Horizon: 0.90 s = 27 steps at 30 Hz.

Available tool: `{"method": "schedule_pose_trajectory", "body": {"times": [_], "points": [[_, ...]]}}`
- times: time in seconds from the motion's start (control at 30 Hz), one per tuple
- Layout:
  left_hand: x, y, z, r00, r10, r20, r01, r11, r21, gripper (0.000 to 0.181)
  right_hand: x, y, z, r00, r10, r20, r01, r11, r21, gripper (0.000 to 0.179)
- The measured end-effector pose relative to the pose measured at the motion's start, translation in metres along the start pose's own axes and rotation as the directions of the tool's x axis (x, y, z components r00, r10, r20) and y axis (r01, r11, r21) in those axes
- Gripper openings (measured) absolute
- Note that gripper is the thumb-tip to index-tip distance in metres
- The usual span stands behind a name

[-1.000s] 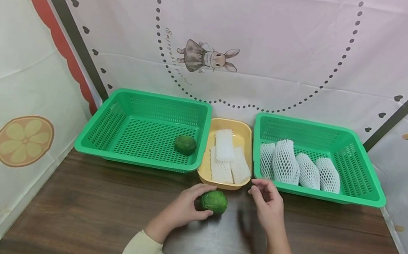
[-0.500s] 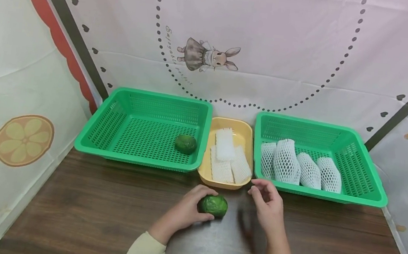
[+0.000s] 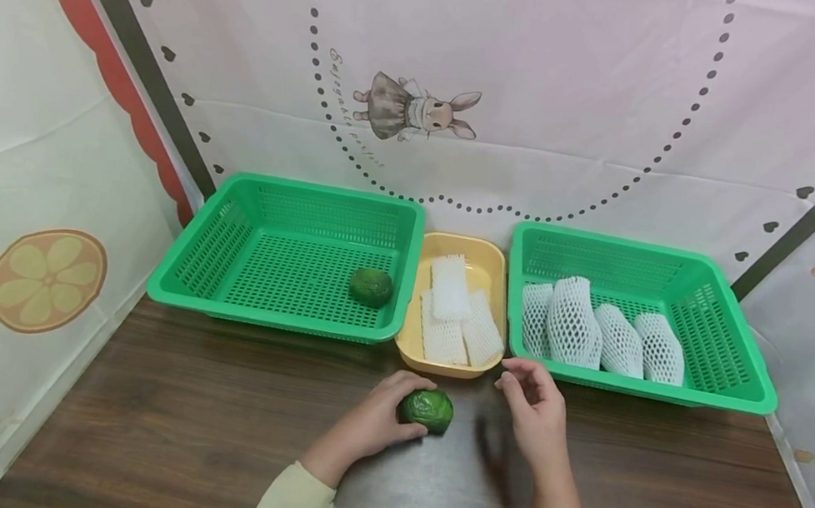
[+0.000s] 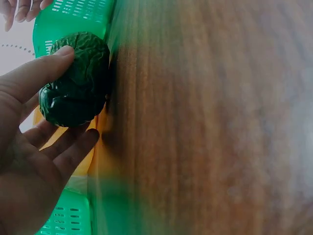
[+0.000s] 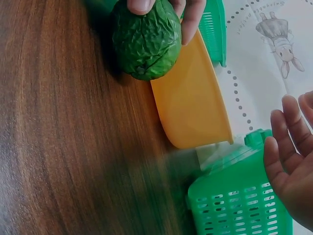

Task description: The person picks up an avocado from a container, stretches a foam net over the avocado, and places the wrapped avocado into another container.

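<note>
A wrinkled dark green avocado (image 3: 429,410) is between the thumb and fingers of my left hand (image 3: 381,419), just over or on the table; I cannot tell whether it touches the wood. The left wrist view shows the thumb on one side of the avocado (image 4: 80,83) and the fingers on the other. My right hand (image 3: 537,407) holds nothing, its fingers loosely bent near the corner of the right basket. White foam net sleeves (image 3: 452,293) lie in a yellow tray (image 3: 498,256) beyond both hands. A second avocado (image 3: 371,288) sits in the left green basket (image 3: 279,319).
Several fruits in foam nets (image 3: 573,323) lie in the right green basket (image 3: 738,396); the nets mostly hide them. Both baskets and the tray stand in a row at the back of the brown wooden table (image 3: 206,432), against a printed cloth (image 3: 561,95).
My left hand has shifted slightly toward the right and nearer, and the avocado has turned a little in its fingers. The right hand has stayed in place.
</note>
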<state>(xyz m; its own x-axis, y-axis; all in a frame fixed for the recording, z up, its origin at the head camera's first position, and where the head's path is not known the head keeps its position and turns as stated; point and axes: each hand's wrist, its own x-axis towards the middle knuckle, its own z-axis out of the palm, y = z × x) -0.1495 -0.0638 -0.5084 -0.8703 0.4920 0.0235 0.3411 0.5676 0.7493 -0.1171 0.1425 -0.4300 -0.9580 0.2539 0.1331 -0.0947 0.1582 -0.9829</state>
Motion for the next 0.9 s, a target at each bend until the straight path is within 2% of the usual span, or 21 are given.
{"method": "schedule_pose_trajectory", "body": {"times": [0.17, 0.37, 0.53, 0.67, 0.8, 0.87, 0.9], "points": [[0.001, 0.002, 0.001, 0.999, -0.044, 0.019, 0.044, 0.999, -0.014, 0.060, 0.000, 0.000, 0.000, 1.000, 0.008, 0.006, -0.008, 1.000, -0.013, 0.014], [0.000, 0.003, 0.000, 0.998, -0.065, 0.018, 0.066, 0.997, -0.029, 0.068, 0.001, 0.001, 0.000, 1.000, 0.012, 0.008, -0.012, 1.000, -0.021, 0.014], [-0.005, 0.003, -0.009, 0.997, -0.076, 0.016, 0.076, 0.996, -0.053, 0.070, 0.003, 0.007, 0.003, 1.000, 0.011, 0.020, -0.010, 1.000, -0.017, 0.014], [-0.010, 0.005, -0.021, 0.993, -0.113, 0.035, 0.115, 0.991, -0.063, 0.068, 0.014, 0.014, 0.007, 0.996, -0.072, 0.058, 0.075, 0.995, -0.060, 0.013], [-0.015, 0.006, -0.033, 0.990, -0.137, 0.019, 0.138, 0.988, -0.068, 0.067, 0.041, 0.011, 0.016, 0.979, -0.153, 0.134, 0.177, 0.965, -0.192, 0.012], [-0.017, 0.004, -0.037, 0.989, -0.145, 0.002, 0.145, 0.986, -0.078, 0.066, 0.057, 0.005, 0.024, 0.968, -0.162, 0.193, 0.214, 0.932, -0.293, 0.012], [-0.019, 0.004, -0.039, 0.988, -0.152, -0.005, 0.151, 0.985, -0.082, 0.065, 0.065, 0.004, 0.028, 0.958, -0.173, 0.230, 0.247, 0.906, -0.344, 0.012]]}}
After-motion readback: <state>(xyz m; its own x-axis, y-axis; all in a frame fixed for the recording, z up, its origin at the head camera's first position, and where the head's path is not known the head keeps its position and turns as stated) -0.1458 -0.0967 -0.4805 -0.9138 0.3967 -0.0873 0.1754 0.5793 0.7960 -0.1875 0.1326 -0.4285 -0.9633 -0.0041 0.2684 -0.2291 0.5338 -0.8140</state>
